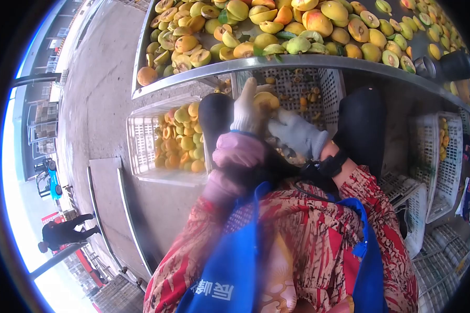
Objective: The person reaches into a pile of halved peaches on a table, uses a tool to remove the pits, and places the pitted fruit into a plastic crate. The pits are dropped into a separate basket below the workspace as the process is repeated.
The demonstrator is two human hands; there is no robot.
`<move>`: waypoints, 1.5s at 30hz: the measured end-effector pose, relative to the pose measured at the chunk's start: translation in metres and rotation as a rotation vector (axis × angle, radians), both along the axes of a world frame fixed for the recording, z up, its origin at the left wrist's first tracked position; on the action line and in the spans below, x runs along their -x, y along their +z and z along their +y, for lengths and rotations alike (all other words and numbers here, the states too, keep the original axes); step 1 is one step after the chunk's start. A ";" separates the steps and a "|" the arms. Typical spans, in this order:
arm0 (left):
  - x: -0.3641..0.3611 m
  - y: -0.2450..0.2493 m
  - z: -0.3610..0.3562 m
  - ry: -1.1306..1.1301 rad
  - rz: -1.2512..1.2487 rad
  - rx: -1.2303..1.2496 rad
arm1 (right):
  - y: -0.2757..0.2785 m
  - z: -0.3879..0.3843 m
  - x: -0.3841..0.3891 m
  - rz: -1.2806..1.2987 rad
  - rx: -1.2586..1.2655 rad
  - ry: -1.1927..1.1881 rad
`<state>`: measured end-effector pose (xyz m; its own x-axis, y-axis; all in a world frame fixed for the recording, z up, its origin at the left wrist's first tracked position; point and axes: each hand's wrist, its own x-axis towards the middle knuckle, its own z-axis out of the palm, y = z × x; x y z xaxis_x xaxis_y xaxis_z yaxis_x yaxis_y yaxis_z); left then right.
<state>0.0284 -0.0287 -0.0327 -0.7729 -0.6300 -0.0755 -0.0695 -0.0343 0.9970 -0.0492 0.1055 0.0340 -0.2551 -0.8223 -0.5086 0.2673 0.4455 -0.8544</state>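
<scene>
My left hand (247, 110), in a whitish glove with a pink striped cuff, grips a yellow peach (267, 100), its thumb pointing up. My right hand (299, 133), in a grey-white glove, is just below and to the right of that peach. Its fingers are curled together close to the fruit's lower edge; what they hold, if anything, is hidden and blurred. Both hands are between my knees, over a perforated crate (331, 94) with small fruit pieces or pits in it. Above them, many whole and halved peaches (317, 22) cover a metal-edged table (277, 61).
A white crate (141, 167) of peaches stands left of my leg. More white crates (448, 172) are at the right. A dark cylindrical object (457, 65) sits at the table's right edge. Far left, a person (65, 232) in dark clothes is near a blue vehicle (52, 180).
</scene>
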 end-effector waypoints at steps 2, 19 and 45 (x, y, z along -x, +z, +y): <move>0.001 -0.021 -0.006 0.041 0.027 -0.135 | -0.004 0.004 0.006 -0.189 -0.057 0.028; 0.012 0.038 0.035 0.269 -0.141 -0.016 | -0.011 0.022 0.015 -0.482 0.032 0.192; 0.025 0.113 -0.102 0.377 -0.686 0.871 | -0.052 0.003 0.003 0.016 0.096 -0.327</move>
